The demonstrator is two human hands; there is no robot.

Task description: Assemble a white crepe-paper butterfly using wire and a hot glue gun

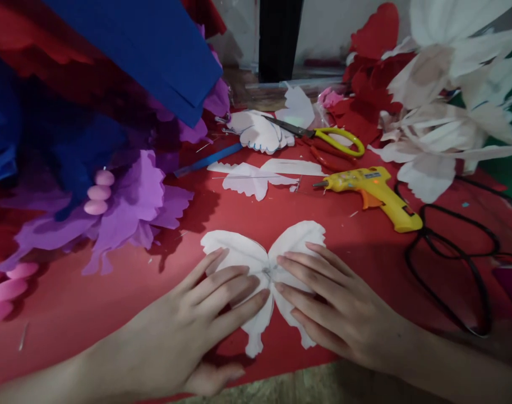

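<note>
A white butterfly cutout [296,238], of paper or thin cloth, lies spread out near the front edge of the red table. My left hand [205,317] rests over its left wing, fingers stretched out and lying on it. On the right wing lies my right hand [344,297], its fingers also extended and a little apart. Between the fingertips the butterfly's narrow middle shows some grey marks. Both lower wing tails stick out below the hands. Neither hand grips anything.
Behind the butterfly lie white scraps [256,175], a yellow glue gun [377,193] with a black cord [483,280], and scissors [323,136] on white butterfly pieces [264,132]. Purple cutouts [133,196] and blue sheets [155,50] crowd the left; white cutouts [441,123] hang at right.
</note>
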